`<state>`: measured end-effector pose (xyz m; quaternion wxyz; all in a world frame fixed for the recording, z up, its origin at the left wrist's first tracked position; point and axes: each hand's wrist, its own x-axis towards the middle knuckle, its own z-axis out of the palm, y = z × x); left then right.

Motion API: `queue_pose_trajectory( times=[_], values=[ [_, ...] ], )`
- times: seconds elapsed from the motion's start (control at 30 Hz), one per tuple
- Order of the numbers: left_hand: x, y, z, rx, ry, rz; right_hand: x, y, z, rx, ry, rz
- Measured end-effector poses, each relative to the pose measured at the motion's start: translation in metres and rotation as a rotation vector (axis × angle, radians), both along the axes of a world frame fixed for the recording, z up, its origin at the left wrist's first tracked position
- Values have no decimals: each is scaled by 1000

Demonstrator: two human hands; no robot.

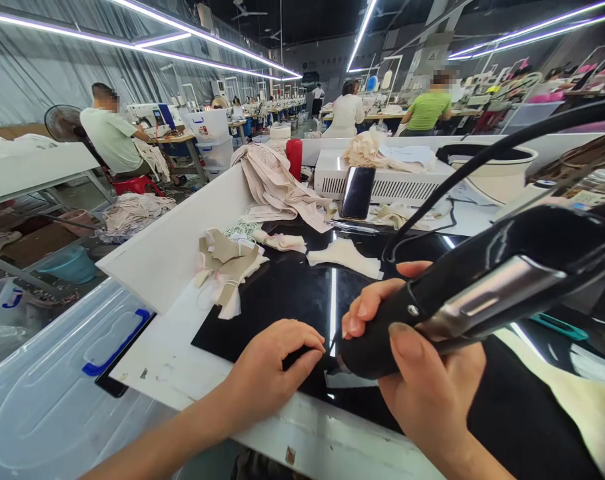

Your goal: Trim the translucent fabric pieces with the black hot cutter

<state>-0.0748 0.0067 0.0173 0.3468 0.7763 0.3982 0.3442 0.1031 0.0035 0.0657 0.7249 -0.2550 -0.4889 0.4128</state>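
My right hand (427,387) is wrapped round a thick black corded hand tool (462,293) with a long silver lever on its side; its exact kind is not clear. The tool slants down to the left, its tip low over the glossy black board (277,300). Close to that tip, the thumb and fingers of my left hand (277,367) are pinched together. Whatever they hold, if anything, is too small or dark to make out. Under the tip lies a small pale, see-through piece (350,380).
Cream cut fabric (345,257) and tied tan bundles (232,263) lie beyond my hands. A phone (358,193) leans on a white vented box (327,177). The tool's black cable (462,160) arcs at right. Left stands a clear lidded bin (47,407). Several people work farther back.
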Motion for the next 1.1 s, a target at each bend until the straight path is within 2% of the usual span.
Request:
queue_pose_trajectory(
  times=[0.47,0.57,0.67,0.77,0.87,1.0,1.1],
  values=[
    [-1,6,-4,110,68,-65,-1,-5,4,9,-39,26],
    [-2,6,-2,171,155,-134,7,-7,12,-3,-66,6],
    [-3,10,1,222,257,-218,25,-9,22,17,-189,-178],
    [-4,23,4,296,298,-329,41,-9,29,-15,-278,-315],
    [-1,42,7,342,298,-452,49,-6,30,-61,-229,-343],
    [7,63,12,269,256,-589,48,-1,25,-33,-169,-387],
    [11,67,13,182,248,-657,46,0,19,-24,-137,-382]
  ],
)
